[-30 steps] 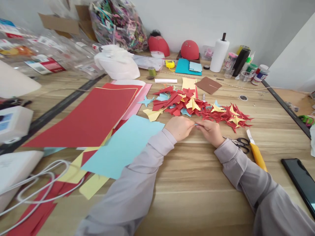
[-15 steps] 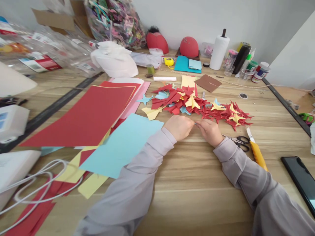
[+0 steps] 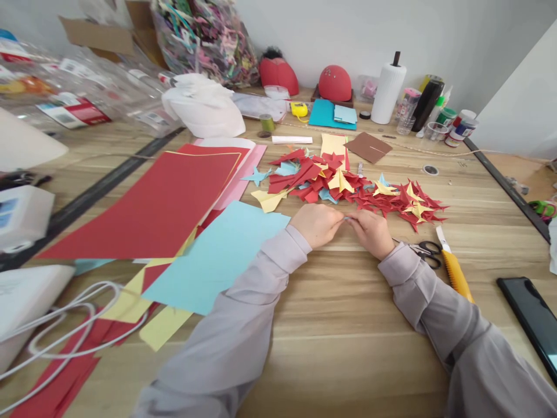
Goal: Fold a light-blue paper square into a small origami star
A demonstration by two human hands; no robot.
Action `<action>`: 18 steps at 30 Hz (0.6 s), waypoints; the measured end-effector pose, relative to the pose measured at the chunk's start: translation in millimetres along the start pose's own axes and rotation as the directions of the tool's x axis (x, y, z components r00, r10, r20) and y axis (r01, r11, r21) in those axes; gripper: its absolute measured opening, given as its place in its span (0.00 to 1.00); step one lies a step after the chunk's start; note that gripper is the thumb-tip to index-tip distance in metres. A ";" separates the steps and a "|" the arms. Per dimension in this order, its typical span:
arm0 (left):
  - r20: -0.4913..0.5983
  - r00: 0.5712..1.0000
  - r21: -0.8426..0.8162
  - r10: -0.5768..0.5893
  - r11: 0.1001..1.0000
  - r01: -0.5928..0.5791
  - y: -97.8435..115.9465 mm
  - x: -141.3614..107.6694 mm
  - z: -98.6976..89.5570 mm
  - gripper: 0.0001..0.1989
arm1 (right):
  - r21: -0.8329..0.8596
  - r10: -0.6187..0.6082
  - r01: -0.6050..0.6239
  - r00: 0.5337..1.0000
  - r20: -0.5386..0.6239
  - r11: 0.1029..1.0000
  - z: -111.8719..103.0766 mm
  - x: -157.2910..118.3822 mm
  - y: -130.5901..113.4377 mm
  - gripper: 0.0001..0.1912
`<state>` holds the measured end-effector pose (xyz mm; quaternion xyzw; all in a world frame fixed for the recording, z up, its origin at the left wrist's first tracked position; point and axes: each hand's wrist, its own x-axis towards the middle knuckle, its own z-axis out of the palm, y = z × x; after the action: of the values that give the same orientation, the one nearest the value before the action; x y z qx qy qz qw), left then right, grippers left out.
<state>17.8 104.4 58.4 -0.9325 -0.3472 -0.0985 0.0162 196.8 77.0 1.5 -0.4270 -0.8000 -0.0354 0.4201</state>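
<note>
My left hand [image 3: 317,225] and my right hand [image 3: 372,232] meet fingertip to fingertip above the wooden table. Both are closed in a pinch on a small light-blue piece [image 3: 347,218], mostly hidden by the fingers. Just behind them lies a pile of folded red, yellow and blue paper shapes [image 3: 311,177]. A folded yellow paper [image 3: 270,200] lies beyond my left hand, near a blue folded star [image 3: 256,176]. Beside my left sleeve rests a light-blue sheet [image 3: 217,255], partly over red and yellow sheets.
Scissors [image 3: 430,248] and a yellow-handled cutter [image 3: 456,273] lie right of my right hand, with a phone [image 3: 528,319] farther right. A large red sheet [image 3: 152,203] and white cable [image 3: 87,348] are at left. Bottles, a tape measure [image 3: 299,109] and red domes stand behind.
Both hands stay in nearly the same place, still pinched together. Slightly more of the small light-blue piece shows between the fingertips.
</note>
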 end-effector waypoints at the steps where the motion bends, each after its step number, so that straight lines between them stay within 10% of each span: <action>1: -0.017 1.000 -0.025 -0.011 1.000 0.010 -0.5 0.3 2.0 0.14 | 0.033 0.026 -0.026 1.000 0.000 0.999 0.2 0.0 0.3 0.07; 8: -0.167 0.986 -0.173 -0.017 0.985 -0.013 -3.1 -2.2 17.0 0.14 | 0.283 0.197 -0.186 0.980 -0.010 0.941 0.6 1.8 0.1 0.06; 18: -0.401 0.901 0.115 0.162 0.985 -0.126 -8.3 -21.1 39.7 0.13 | 0.086 -0.031 0.027 0.998 0.045 0.996 1.6 -2.2 -2.4 0.08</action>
<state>3.6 101.0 15.1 -0.9127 -0.2700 -0.2748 0.1361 194.7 74.6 -0.4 -0.3977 -0.8164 0.0027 0.4186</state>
